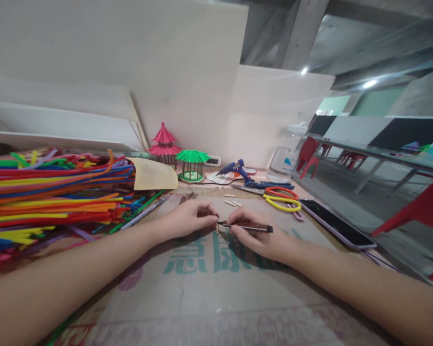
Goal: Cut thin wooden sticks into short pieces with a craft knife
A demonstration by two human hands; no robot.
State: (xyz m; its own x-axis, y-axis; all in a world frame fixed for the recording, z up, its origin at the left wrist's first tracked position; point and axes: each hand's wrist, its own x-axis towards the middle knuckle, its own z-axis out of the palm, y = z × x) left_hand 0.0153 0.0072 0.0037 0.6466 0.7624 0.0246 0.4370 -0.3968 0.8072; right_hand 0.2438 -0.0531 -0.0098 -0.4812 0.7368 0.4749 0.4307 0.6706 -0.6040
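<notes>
My left hand rests over the printed sheet on the table, thumb and forefinger pinched on a short thin stick, pale at its lower part and dark at the top. A brown marker pen lies in my right hand, its dark tip touching or very near the stick by my left fingertips. Just beyond my hands are several short pale sticks. Some brown sticks lie behind my left hand, partly hidden by it.
Bundles of coloured pipe cleaners crowd the left. Behind stand a pink-roofed model pavilion, a green-roofed one, a blue glue gun and a clear bottle. Scissors and a phone lie right.
</notes>
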